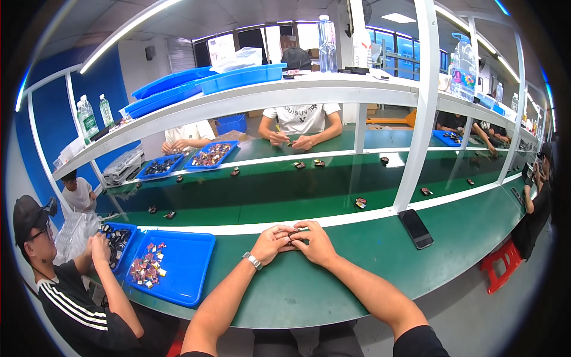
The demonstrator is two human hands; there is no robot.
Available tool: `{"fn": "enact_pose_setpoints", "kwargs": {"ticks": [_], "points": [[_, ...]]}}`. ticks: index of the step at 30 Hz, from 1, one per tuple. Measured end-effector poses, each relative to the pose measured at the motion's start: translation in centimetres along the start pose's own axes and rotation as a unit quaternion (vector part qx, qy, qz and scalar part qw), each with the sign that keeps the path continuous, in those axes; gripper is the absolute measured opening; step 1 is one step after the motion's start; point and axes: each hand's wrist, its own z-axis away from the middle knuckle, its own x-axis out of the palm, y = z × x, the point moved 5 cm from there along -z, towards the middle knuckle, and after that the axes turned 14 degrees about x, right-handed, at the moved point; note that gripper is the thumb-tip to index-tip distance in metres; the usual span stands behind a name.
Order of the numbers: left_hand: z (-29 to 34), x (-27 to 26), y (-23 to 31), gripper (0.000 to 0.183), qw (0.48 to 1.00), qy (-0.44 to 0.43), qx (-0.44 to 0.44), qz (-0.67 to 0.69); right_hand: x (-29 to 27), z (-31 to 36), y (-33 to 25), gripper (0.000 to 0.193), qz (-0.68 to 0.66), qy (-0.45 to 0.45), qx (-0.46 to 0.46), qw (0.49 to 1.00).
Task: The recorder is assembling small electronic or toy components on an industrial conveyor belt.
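My left hand, with a metal-banded watch on its wrist, and my right hand meet above the near green worktop. Fingertips of both are closed around a small dark piece, mostly hidden by the fingers, so its kind does not show. Left of my forearm lies a blue tray with a heap of small red, white and yellow parts on its left side. A black smartphone rests on the worktop to the right of my hands.
Beyond a white rail, a green conveyor belt carries several small dark-and-red assemblies. A white post rises behind the phone, supporting an overhead shelf with trays and bottles. At my left a co-worker handles parts by another blue tray; others sit opposite.
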Motion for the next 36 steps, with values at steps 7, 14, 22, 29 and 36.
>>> {"fn": "enact_pose_setpoints", "kwargs": {"ticks": [7, 14, 22, 29, 36], "points": [[0.0, -0.2, -0.2, 0.023, 0.999, 0.030, -0.004, -0.011, 0.2, 0.3, -0.7, 0.013, -0.002, 0.016, -0.023, 1.000], [0.0, -0.2, 0.0, 0.022, 1.000, 0.008, 0.020, 0.008, 0.3, 0.2, -0.3, 0.014, -0.017, 0.032, -0.007, 0.999], [-0.2, -0.8, 0.3, 0.023, 0.999, 0.018, 0.039, 0.015, 0.1, 0.1, -1.8, 0.018, 0.007, 0.054, -0.063, 0.996], [-0.4, -0.9, 0.0, 0.023, 0.999, 0.017, 0.041, 0.019, 0.6, -0.1, -0.9, 0.018, -0.015, 0.062, -0.037, 0.997], [-0.3, -0.6, 0.3, 0.025, 0.999, 0.028, 0.038, -0.008, 0.5, -0.5, -0.5, 0.019, -0.016, 0.010, -0.017, 1.000]]}}
